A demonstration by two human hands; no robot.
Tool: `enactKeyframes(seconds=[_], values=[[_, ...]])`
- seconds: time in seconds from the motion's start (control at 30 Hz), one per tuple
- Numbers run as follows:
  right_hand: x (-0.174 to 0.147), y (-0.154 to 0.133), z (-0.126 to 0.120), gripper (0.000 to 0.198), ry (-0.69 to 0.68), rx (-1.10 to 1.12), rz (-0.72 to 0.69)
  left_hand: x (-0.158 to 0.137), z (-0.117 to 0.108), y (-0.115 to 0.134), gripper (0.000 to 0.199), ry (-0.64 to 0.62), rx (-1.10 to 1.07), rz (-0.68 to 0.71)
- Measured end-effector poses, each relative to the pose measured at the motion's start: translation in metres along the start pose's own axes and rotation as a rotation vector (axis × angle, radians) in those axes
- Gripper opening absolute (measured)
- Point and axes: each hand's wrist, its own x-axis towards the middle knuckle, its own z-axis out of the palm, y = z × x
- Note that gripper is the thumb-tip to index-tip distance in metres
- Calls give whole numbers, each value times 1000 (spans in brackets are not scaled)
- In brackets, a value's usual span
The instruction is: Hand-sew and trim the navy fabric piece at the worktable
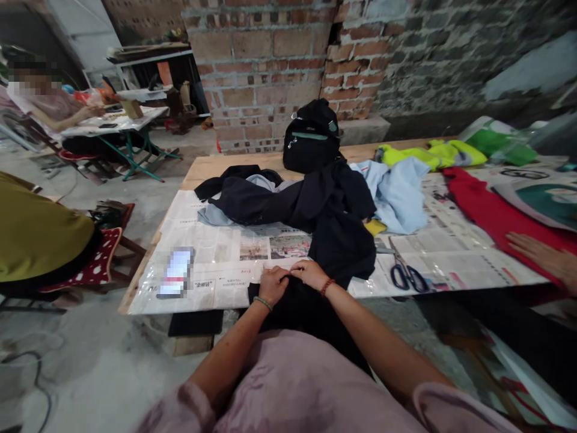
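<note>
Black cloth (288,310), apparently part of a garment, lies over my lap and up to the table's front edge. My left hand (273,285) is closed, its fingers pinching the edge of this cloth. Right beside it, my right hand (311,275) pinches the same edge, fingertips nearly touching the left ones. Anything small between the fingertips is too fine to make out. A dark garment (293,201) is heaped just beyond my hands. Scissors with dark blue handles (406,273) lie to the right of my right hand.
Newspaper under clear plastic (216,240) covers the table. A phone (177,272) lies left, a black backpack (312,138) at the back. Rightward are a light blue garment (401,192), a yellow-green vest (433,155) and red cloth (491,207) under another person's hand (536,252).
</note>
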Motion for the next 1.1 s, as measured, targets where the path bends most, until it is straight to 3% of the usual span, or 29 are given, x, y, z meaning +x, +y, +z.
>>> enactKeyframes(seconds=[0.53,0.87,1.1], values=[[13,6,15,8,129,350,64,2,1,-3,15,-56,-18,20],[8,7,1,8,-127,489,89,2,0,-1,17,-47,-13,-9],[8,3,14,8,31,589,106,4,-1,0,15,-44,-32,6]])
